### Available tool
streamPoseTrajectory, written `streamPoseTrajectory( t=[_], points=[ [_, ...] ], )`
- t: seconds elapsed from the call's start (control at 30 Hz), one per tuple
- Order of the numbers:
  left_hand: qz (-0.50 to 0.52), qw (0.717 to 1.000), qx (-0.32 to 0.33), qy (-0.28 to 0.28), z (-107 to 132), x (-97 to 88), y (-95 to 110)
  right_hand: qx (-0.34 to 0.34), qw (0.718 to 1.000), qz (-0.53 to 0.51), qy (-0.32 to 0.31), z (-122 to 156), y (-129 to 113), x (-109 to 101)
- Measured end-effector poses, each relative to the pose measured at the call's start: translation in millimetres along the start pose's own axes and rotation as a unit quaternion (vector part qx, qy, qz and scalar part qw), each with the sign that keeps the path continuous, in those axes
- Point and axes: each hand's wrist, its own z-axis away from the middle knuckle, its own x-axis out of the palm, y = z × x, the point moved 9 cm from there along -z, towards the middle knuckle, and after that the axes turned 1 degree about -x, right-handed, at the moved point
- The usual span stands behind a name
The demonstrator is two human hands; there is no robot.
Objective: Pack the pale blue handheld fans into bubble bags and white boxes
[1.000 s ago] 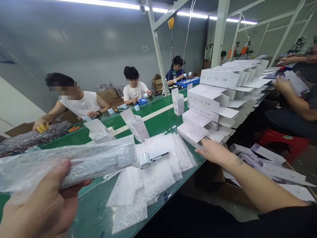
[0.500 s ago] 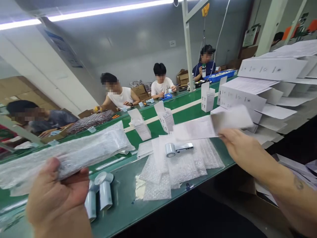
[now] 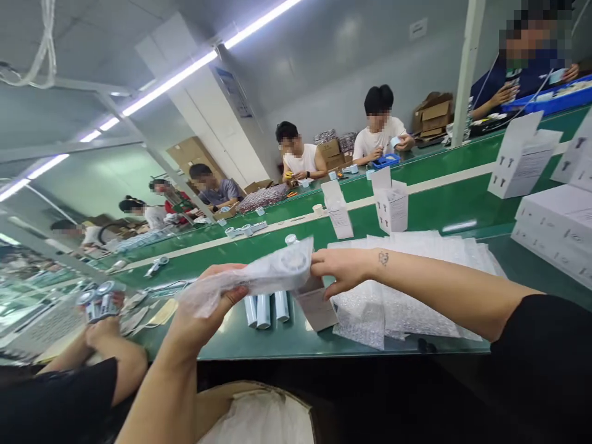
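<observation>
My left hand (image 3: 215,302) is closed around a bubble-wrap bag (image 3: 208,296) with a light-blue, round-headed device (image 3: 291,262) showing through the plastic. The device's head points right, up against my right hand (image 3: 337,271). Those fingers are bent round the top of a small white box (image 3: 318,306), which hangs tilted under the bagged head; its opening is partly hidden. Behind and below the bag, several light-blue handles (image 3: 263,309) rest on the green bench. Flat bubble-wrap bags (image 3: 407,308) are spread beneath my right forearm.
White boxes with raised flaps (image 3: 391,206) stand along the green conveyor (image 3: 444,200). More white boxes (image 3: 555,228) are stacked at right. At left, a neighbour's hands (image 3: 104,320) hold similar devices. An open carton (image 3: 263,419) with white sheets sits below the bench edge.
The view has swung left. My hands have come together, bringing the bagged device and the white box against each other. The loose device on the bubble-wrap bags is no longer visible there.
</observation>
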Motion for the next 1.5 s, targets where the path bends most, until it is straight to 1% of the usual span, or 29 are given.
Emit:
streamPoseTrajectory(
  t=[0.07,0.13,0.2,0.27,0.37,0.43,0.5,0.6,0.67,0.7,0.73,0.77,0.8,0.83,0.87,0.9,0.93,0.97,1.0,1.07,1.13,1.17,1.2,1.23,1.27,1.33,1.37,1.43,1.5],
  points=[
    [-0.092,0.991,0.017,-0.091,0.0,4.8,12.0,0.013,0.995,-0.08,0.055,0.1,6.8,4.6],
    [-0.158,0.97,0.049,-0.179,-5.8,22.2,34.6,0.034,0.986,-0.131,0.098,-0.9,8.8,9.3],
    [-0.226,0.933,0.093,-0.262,-16.2,51.7,58.4,0.046,0.979,-0.155,0.121,-3.1,5.1,14.1],
    [-0.289,0.889,0.119,-0.336,-27.7,85.4,70.9,0.05,0.974,-0.169,0.141,-3.3,1.4,17.2],
    [-0.344,0.841,0.1,-0.406,-35.7,123.4,62.5,0.051,0.969,-0.171,0.173,3.9,2.8,20.4],
    [-0.352,0.82,0.072,-0.446,-23.9,140.4,45.2,0.051,0.963,-0.171,0.204,11.5,6.9,22.9],
    [-0.334,0.822,0.061,-0.457,-3.9,151.0,31.7,0.061,0.953,-0.183,0.234,16.7,11.9,27.8],
    [-0.312,0.859,0.072,-0.399,18.5,151.0,26.7,0.104,0.94,-0.217,0.241,12.8,19.2,38.6],
    [-0.312,0.867,0.09,-0.377,26.7,145.0,28.1,0.138,0.934,-0.237,0.227,4.7,25.6,39.6],
    [-0.308,0.869,0.104,-0.372,26.7,140.2,29.2,0.152,0.931,-0.246,0.224,0.6,30.4,35.3],
    [-0.292,0.881,0.119,-0.354,21.3,132.0,31.1,0.163,0.927,-0.252,0.226,-2.9,36.7,27.0],
    [-0.264,0.906,0.127,-0.305,8.7,118.3,32.4,0.173,0.922,-0.254,0.234,-5.5,45.2,14.7],
    [-0.231,0.94,0.122,-0.218,-10.1,97.7,30.4,0.18,0.918,-0.252,0.246,-7.5,55.5,-0.7],
    [-0.203,0.971,0.093,-0.09,-31.1,70.3,21.5,0.185,0.915,-0.246,0.26,-9.3,67.6,-18.2],
    [-0.183,0.982,0.035,0.043,-47.9,43.8,3.1,0.191,0.911,-0.236,0.278,-10.8,81.7,-36.8],
    [-0.17,0.974,-0.039,0.143,-59.5,28.2,-22.4,0.198,0.907,-0.221,0.297,-12.3,97.6,-55.4],
    [-0.164,0.961,-0.114,0.192,-69.2,28.2,-51.1,0.205,0.904,-0.202,0.317,-14.5,114.4,-72.7],
    [-0.164,0.95,-0.187,0.188,-79.2,43.7,-81.4,0.214,0.9,-0.177,0.335,-17.5,131.6,-87.5],
    [-0.155,0.953,-0.228,0.126,-91.8,75.7,-108.2,0.224,0.898,-0.146,0.35,-21.7,148.9,-98.9],
    [-0.133,0.957,-0.257,0.03,-110.5,147.2,-147.1,0.246,0.897,-0.086,0.357,-34.1,182.1,-108.5],
    [-0.119,0.952,-0.28,-0.028,-119.6,212.2,-175.1,0.274,0.896,-0.056,0.345,-48.6,214.7,-101.4],
    [-0.111,0.949,-0.293,-0.047,-121.5,238.0,-185.9,0.291,0.893,-0.06,0.339,-54.7,231.2,-93.2],
    [-0.103,0.945,-0.305,-0.06,-122.3,257.6,-195.1,0.309,0.887,-0.073,0.335,-59.6,247.2,-83.2],
    [-0.093,0.941,-0.318,-0.068,-121.9,270.4,-203.1,0.327,0.88,-0.092,0.333,-63.5,262.2,-72.2],
    [-0.083,0.937,-0.333,-0.069,-120.4,276.3,-210.3,0.343,0.872,-0.111,0.332,-67.0,275.7,-60.8],
    [-0.059,0.928,-0.363,-0.055,-113.1,269.1,-221.6,0.362,0.861,-0.141,0.329,-75.6,296.8,-39.1],
    [-0.046,0.924,-0.378,-0.039,-106.7,257.8,-225.0,0.364,0.859,-0.152,0.326,-81.8,304.4,-28.8],
    [-0.018,0.916,-0.401,0.004,-87.9,226.2,-224.7,0.361,0.86,-0.174,0.315,-98.5,315.0,-8.8],
    [0.051,0.904,-0.416,0.083,-61.2,189.8,-215.1,0.351,0.863,-0.201,0.304,-118.6,320.6,10.6]
  ],
)
